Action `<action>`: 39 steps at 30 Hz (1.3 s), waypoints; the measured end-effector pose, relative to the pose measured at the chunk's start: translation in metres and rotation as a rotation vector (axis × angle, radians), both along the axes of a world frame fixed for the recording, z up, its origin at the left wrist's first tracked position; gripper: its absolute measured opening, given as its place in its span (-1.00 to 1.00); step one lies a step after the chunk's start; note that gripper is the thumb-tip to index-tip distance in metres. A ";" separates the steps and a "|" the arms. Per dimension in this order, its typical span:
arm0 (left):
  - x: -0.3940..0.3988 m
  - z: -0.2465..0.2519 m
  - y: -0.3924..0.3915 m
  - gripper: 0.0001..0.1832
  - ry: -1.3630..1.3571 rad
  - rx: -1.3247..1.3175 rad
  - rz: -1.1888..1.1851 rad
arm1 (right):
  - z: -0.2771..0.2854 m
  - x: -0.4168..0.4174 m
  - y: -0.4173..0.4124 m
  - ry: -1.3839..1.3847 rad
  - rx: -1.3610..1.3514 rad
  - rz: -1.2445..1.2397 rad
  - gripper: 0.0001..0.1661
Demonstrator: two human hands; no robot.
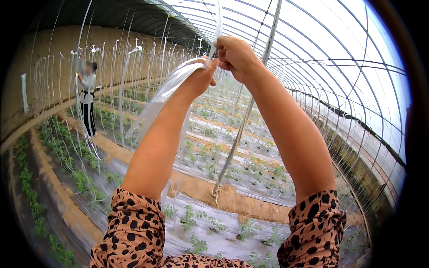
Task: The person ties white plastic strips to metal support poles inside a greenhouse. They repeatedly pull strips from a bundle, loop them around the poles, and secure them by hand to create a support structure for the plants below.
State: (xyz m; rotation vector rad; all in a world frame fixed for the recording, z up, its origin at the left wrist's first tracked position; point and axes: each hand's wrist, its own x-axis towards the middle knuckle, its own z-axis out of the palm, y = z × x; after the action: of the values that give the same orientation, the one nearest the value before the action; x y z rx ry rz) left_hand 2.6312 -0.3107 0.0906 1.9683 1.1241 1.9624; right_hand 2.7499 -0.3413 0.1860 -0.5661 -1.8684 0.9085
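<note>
Both of my arms reach up and forward, so the hands meet near the top of the view. A bundle of white plastic strips (164,88) hangs over my left hand (202,75) and drapes down beside the forearm. My right hand (236,57) pinches a single white strip (219,20) that runs upward out of view. That strip passes down between the two hands, and the left thumb and fingers lie close to it. Where it fastens above is out of sight.
A slanted support pole (239,130) stands just past my hands. Young plants (248,229) grow through plastic mulch film (204,231) below, between bare soil paths (251,201). Several hanging strips (122,97) line the left side, where another person (87,97) stands. Curved greenhouse ribs (338,43) arch overhead.
</note>
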 end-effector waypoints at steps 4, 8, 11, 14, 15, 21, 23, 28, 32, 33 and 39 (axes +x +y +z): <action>-0.008 0.026 -0.008 -0.36 0.073 0.007 -0.087 | 0.023 0.018 0.012 0.201 -0.179 0.166 -0.91; -0.012 0.025 -0.005 -0.25 -0.193 -0.038 -0.478 | 0.028 0.035 0.007 0.102 -0.109 0.069 -0.92; -0.005 0.026 0.001 -0.41 -0.242 -0.065 -0.498 | 0.029 0.047 -0.003 0.013 0.010 -0.013 -0.94; 0.002 0.023 -0.001 -0.60 -0.289 -0.049 -0.486 | 0.030 0.057 -0.001 -0.030 0.044 0.115 -0.83; 0.001 0.021 -0.003 -0.64 -0.290 -0.050 -0.483 | 0.030 0.059 0.001 -0.046 0.047 0.172 -0.80; 0.011 0.017 -0.009 -0.80 -0.275 -0.057 -0.471 | 0.012 0.063 -0.012 -0.130 -0.057 -0.170 -0.40; 0.007 0.012 -0.005 -0.82 -0.259 -0.056 -0.474 | 0.005 0.055 -0.022 -0.294 0.017 -0.305 -0.36; 0.009 0.014 -0.001 -0.86 -0.264 -0.024 -0.462 | -0.026 0.059 -0.008 -0.480 0.170 -0.415 -0.61; 0.009 0.013 0.000 -0.86 -0.203 -0.027 -0.448 | -0.025 0.080 -0.022 -0.687 -0.031 -0.225 -0.76; 0.004 0.014 0.002 -0.86 -0.192 -0.022 -0.436 | -0.016 0.082 -0.027 -0.641 -0.024 -0.168 -0.77; 0.011 0.012 0.001 -0.88 -0.232 -0.020 -0.463 | 0.059 0.078 -0.008 -0.747 0.469 -0.177 -0.62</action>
State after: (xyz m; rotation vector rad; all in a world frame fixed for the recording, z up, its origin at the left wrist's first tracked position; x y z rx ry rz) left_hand 2.6421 -0.3098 0.1021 1.7346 0.5663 1.8507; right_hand 2.8281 -0.3491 0.2452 -0.8246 -2.5329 0.1023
